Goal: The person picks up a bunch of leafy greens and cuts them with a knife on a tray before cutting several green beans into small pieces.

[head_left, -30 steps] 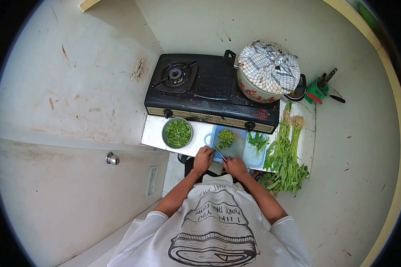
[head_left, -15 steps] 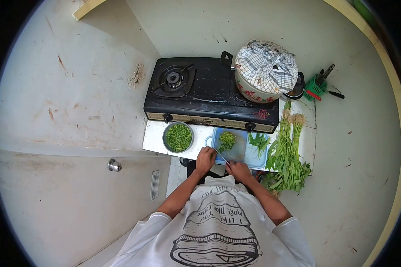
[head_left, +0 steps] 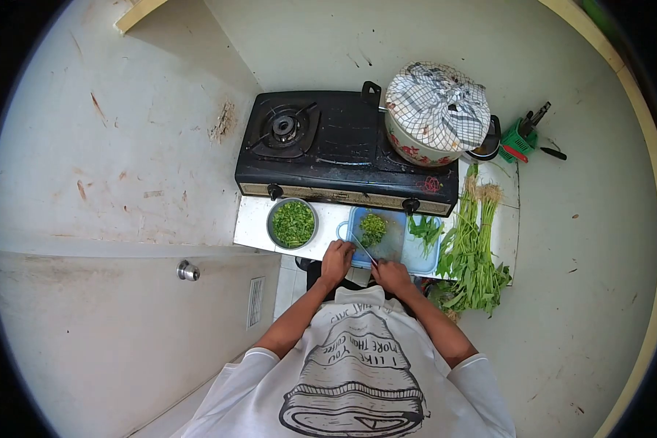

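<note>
My right hand (head_left: pixel 392 277) is closed round the handle of a knife (head_left: pixel 364 249). The blade slants up and left over the near edge of a blue cutting board (head_left: pixel 396 257). My left hand (head_left: pixel 337 263) is at the board's near left corner, fingers curled close to the blade; whatever they hold is hidden. A small heap of chopped greens (head_left: pixel 373 229) sits on the board's left half, beyond the blade. Some uncut leaves (head_left: pixel 425 231) lie on its right half. Left of the board stands a round bowl (head_left: pixel 315 232) filled with chopped greens (head_left: pixel 293 223).
Behind the board is a black gas stove (head_left: pixel 343 139), bearing a cloth-covered floral pot (head_left: pixel 423 155) at right. Long-stemmed leafy greens (head_left: pixel 474 252) hang over the counter's right end. A green basket (head_left: pixel 517 139) with knives stands against the right wall.
The knife and my right hand have shifted slightly up, and more of the blade shows. My left hand stays at the board's corner. The bowl and heap look the same.
</note>
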Tool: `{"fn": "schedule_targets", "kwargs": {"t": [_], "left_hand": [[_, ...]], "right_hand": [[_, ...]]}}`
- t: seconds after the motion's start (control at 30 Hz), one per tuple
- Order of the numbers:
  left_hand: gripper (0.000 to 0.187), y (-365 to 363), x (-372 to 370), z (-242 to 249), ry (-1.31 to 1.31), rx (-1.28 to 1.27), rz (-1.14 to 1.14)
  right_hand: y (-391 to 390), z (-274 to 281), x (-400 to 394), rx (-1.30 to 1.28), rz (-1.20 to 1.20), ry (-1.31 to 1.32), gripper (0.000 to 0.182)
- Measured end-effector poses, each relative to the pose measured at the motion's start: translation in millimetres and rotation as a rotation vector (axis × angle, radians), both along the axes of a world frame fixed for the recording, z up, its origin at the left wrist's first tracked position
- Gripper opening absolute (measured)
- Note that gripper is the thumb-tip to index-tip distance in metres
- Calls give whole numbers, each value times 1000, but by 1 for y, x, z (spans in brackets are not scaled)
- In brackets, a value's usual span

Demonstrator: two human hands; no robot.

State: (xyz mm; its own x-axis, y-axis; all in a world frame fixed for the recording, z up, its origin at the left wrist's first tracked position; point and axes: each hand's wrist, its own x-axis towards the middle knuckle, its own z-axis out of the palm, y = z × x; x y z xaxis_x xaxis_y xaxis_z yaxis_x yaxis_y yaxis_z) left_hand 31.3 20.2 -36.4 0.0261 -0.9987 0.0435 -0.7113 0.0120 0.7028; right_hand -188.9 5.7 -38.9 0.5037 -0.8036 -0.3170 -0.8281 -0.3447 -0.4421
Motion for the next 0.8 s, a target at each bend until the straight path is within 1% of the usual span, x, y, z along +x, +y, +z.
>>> {"fn": "schedule_targets", "kwargs": {"t": [0.27,0.53,0.67,0.8], "left_hand": [[9,-4,-4,7,-27,99,50],[10,3,-5,3,11,24,25],[9,3,-3,-8,25,24,63],[10,-1,-4,-3,85,18,77]], "right_hand": [[6,10,-2,1,61,-1,48],[-1,-1,12,-69,29,-58,46],[-2,-1,5,-26,24,-21,47],[0,5,-1,17,7,-5,48]]}}
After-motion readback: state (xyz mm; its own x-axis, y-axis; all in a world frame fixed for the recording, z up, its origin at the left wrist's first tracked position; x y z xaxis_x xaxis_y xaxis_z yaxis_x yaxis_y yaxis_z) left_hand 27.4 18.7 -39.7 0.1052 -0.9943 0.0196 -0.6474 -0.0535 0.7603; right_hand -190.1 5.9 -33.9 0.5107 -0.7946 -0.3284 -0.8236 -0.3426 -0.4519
